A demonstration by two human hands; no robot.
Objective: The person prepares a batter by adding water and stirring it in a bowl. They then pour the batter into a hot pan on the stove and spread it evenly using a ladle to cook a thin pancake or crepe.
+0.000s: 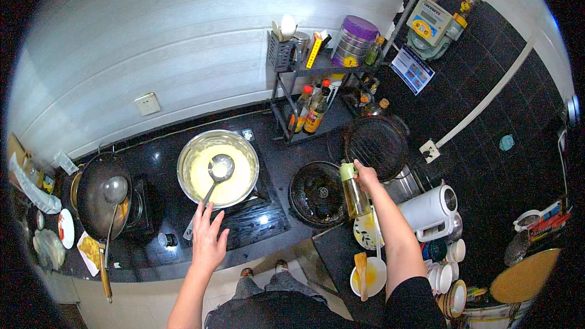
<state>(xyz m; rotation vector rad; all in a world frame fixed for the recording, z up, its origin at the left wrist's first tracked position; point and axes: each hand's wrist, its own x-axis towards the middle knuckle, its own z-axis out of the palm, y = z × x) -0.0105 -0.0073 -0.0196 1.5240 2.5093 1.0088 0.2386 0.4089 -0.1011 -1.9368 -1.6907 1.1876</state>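
Observation:
My right hand (367,176) is closed around the green top of a glass oil bottle (357,198) with yellow oil inside, beside a dark round pan (318,194). My left hand (210,233) is spread near the handle of a metal ladle (222,167); whether the fingertips touch the handle is hard to tell. The ladle's bowl lies in pale yellow batter (196,171) in a steel bowl (183,187) on the stove. To the right, a wooden spatula (361,274) rests across a white bowl (379,278) holding yellow liquid.
A wok (91,192) with a second ladle (115,189) stands left, its handle past the counter edge. Behind are a black rack (315,71) with sauce bottles (315,112) and a ridged black pan (377,148). A white appliance (425,210) and stacked bowls (443,278) stand right.

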